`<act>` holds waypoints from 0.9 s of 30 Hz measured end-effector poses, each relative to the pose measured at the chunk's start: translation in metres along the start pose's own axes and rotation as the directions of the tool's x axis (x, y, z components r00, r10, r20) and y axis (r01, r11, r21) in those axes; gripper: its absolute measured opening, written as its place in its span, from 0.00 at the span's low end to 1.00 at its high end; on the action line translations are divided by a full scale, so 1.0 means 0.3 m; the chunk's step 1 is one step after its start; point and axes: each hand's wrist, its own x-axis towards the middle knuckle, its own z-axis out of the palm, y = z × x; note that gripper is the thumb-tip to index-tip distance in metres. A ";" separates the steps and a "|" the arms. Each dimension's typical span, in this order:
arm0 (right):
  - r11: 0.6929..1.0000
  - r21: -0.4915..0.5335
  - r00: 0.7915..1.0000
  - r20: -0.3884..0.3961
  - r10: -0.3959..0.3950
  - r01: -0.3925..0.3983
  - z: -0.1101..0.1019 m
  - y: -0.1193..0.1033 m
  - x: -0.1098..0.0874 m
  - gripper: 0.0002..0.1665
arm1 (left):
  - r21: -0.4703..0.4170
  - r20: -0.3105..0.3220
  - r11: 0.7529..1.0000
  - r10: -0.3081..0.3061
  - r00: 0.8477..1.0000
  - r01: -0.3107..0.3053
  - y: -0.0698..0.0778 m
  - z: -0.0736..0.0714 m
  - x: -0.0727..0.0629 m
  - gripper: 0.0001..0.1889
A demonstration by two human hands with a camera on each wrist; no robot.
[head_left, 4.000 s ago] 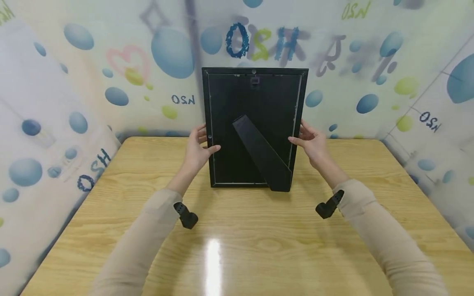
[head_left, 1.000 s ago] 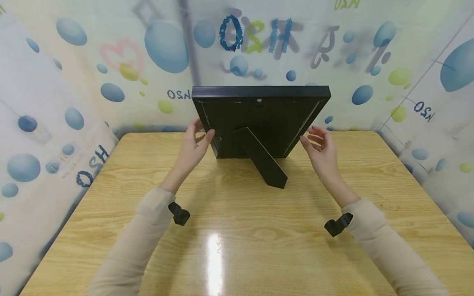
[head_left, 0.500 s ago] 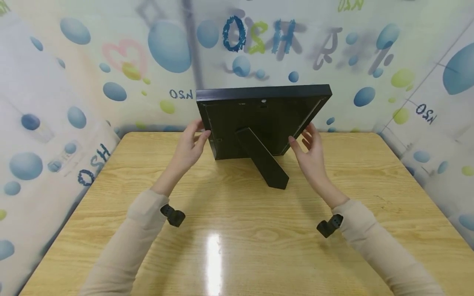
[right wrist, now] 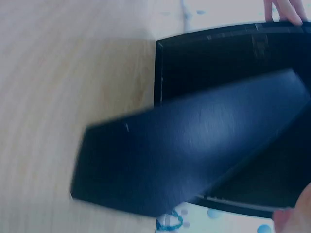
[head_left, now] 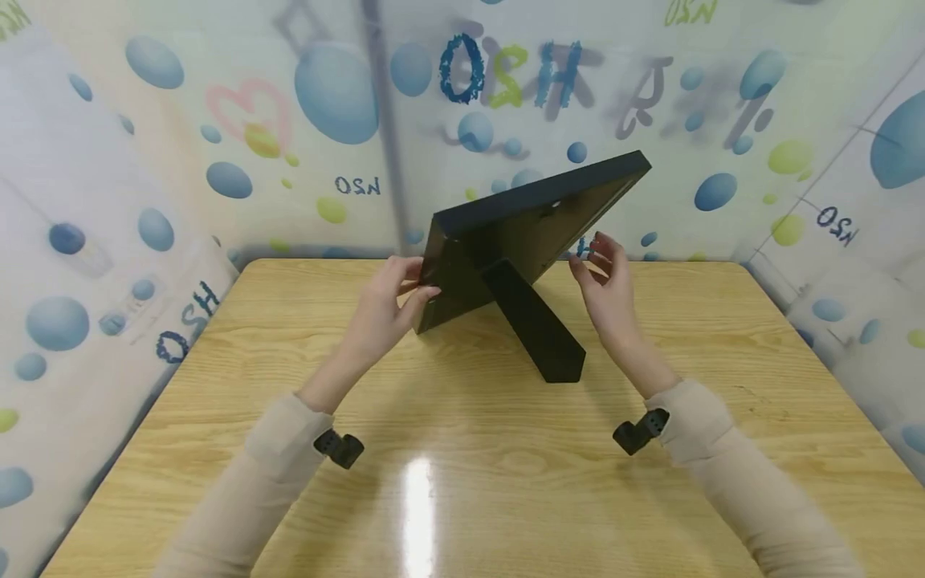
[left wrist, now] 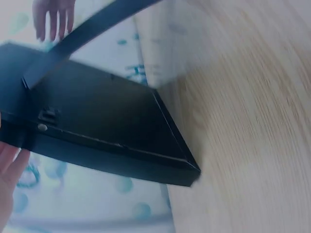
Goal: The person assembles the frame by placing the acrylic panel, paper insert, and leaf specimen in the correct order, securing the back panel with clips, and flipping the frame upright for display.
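Observation:
A black picture frame [head_left: 458, 277], its back facing me, stands on the table turned at an angle and leaning. Its easel leg [head_left: 538, 329] sticks out from the back towards me; the leg also crosses the right wrist view as a wide dark strip [right wrist: 189, 145]. My left hand [head_left: 383, 309] pinches the frame's left edge, thumb on the back and fingers behind. Beside the right edge, my right hand [head_left: 607, 289] holds nothing, its fingers loosely bent. In the left wrist view the right hand's fingers [left wrist: 53, 22] hang apart from the frame. The frame's front is hidden.
The wooden table [head_left: 491, 482] reaches to a patterned backdrop [head_left: 325, 96] close behind the frame. Similar sheets stand on both sides. A black camera sits at each wrist, the left one [head_left: 340, 448] and the right one [head_left: 639, 432].
The frame went from facing me squarely to leaning away, then has swung round so its left side is nearer. My right hand has come off the right edge; the left still grips.

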 end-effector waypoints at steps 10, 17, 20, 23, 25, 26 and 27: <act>0.942 0.259 0.964 0.100 -0.248 0.215 0.076 -0.014 -0.198 0.25 | 0.215 -0.060 0.974 0.083 0.995 -0.069 0.178 0.152 0.018 0.16; 0.904 0.384 0.981 -0.032 -0.191 0.189 0.130 -0.049 -0.238 0.27 | 0.222 -0.066 0.975 0.008 0.998 0.007 0.272 0.271 0.058 0.10; 0.904 0.371 0.970 -0.186 -0.153 0.214 0.126 -0.043 -0.221 0.21 | 0.102 0.004 0.994 -0.036 0.999 0.036 0.282 0.298 0.073 0.12; 0.899 0.364 0.954 -0.257 -0.157 0.245 0.094 -0.031 -0.200 0.17 | -0.045 0.117 0.989 -0.136 0.984 0.142 0.253 0.294 0.079 0.19; 0.890 0.370 0.950 -0.261 -0.175 0.265 0.063 -0.026 -0.183 0.15 | -0.102 0.172 0.964 -0.226 0.959 0.246 0.206 0.275 0.083 0.23; 0.887 0.373 0.948 -0.259 -0.183 0.273 0.048 -0.027 -0.172 0.14 | -0.113 0.189 0.949 -0.271 0.944 0.295 0.175 0.264 0.084 0.25; 0.884 0.373 0.946 -0.261 -0.190 0.280 0.034 -0.030 -0.160 0.13 | -0.113 0.196 0.933 -0.315 0.929 0.341 0.141 0.251 0.086 0.26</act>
